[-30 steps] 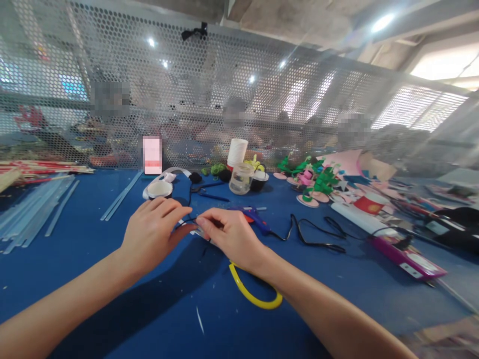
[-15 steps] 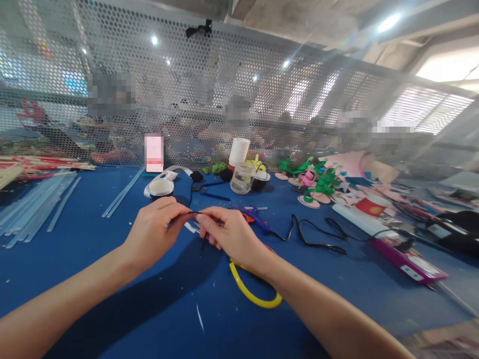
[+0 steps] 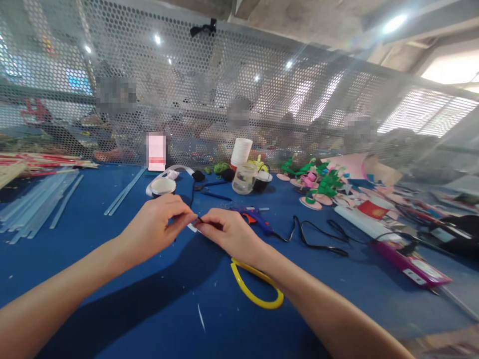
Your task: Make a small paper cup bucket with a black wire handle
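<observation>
Over the middle of the blue table, my left hand (image 3: 159,222) and my right hand (image 3: 228,232) are close together, fingertips nearly meeting. Each pinches a thin black strand of yarn (image 3: 200,219), mostly hidden by the fingers. A black strand also runs down from a small black ball (image 3: 198,175) behind the hands. Below my right wrist lies a yellow loop-shaped handle (image 3: 258,300), its other end covered by the arm. Just beyond the right hand is a blue glue gun (image 3: 262,222) with an orange trigger.
Clear glue sticks (image 3: 41,202) lie at the left. A white-topped cup (image 3: 163,187), a phone (image 3: 156,152) and a clear jar (image 3: 244,179) stand behind. Green-and-pink crafts (image 3: 318,184) and a purple power strip (image 3: 411,264) are at the right, a perforated metal screen (image 3: 209,75) behind.
My hands have shifted slightly, and the right fingers have curled in closer to the left. The dangling black end below the fingers no longer shows. The view has moved a little.
</observation>
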Tool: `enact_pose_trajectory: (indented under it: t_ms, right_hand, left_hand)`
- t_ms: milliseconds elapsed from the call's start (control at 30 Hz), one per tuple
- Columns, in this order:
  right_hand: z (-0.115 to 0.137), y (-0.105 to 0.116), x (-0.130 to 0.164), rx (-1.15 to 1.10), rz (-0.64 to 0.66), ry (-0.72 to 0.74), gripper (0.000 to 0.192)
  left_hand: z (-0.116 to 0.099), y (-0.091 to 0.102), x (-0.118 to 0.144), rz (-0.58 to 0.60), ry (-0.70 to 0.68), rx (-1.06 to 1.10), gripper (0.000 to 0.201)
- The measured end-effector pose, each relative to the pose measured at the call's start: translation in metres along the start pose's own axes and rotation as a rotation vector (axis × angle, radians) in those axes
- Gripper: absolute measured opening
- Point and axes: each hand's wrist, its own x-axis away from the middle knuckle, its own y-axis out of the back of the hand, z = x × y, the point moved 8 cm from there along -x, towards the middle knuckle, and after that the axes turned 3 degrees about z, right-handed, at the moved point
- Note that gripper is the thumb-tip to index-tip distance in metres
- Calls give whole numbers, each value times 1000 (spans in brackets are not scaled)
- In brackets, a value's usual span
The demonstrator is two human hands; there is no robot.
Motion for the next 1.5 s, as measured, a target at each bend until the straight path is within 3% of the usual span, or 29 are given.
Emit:
enact_pose_trajectory:
  t_ms: [100,200,300,433,633,767,900,1067,1367,1500]
  right_hand:
    - [8,7,1,228,-107,116,8]
    - [17,10,4,419,-202,238,14]
    - [23,10,7,509,-242,316,19]
    - [27,16,8,521,-305,345,18]
    - [26,26,8,421,-359,320,16]
    - [8,31,1,27,-276,156,8]
    - [-13,22,-4,-407,-151,-78,11]
    - [-30,15,-3,-632,-167,-237,20]
    - [-31,-12,0,-1141,-5,-411,28]
    - [-31,-16,1,-1200,9,-423,27]
  left_hand:
    - [19,-19,4,228,293,381,27]
    - [24,-41,12,391,465,817,26]
    - [22,-52,15,451,507,1116,20]
    - [20,-54,14,420,489,1284,14]
    - [16,-50,13,419,452,1297,12]
    - [18,-44,12,408,418,1195,14]
    - [23,-39,10,379,394,1109,15]
    - [26,-39,9,354,381,1051,15]
    - [20,-35,6,367,281,1071,15]
    - [22,-38,8,360,320,1094,15]
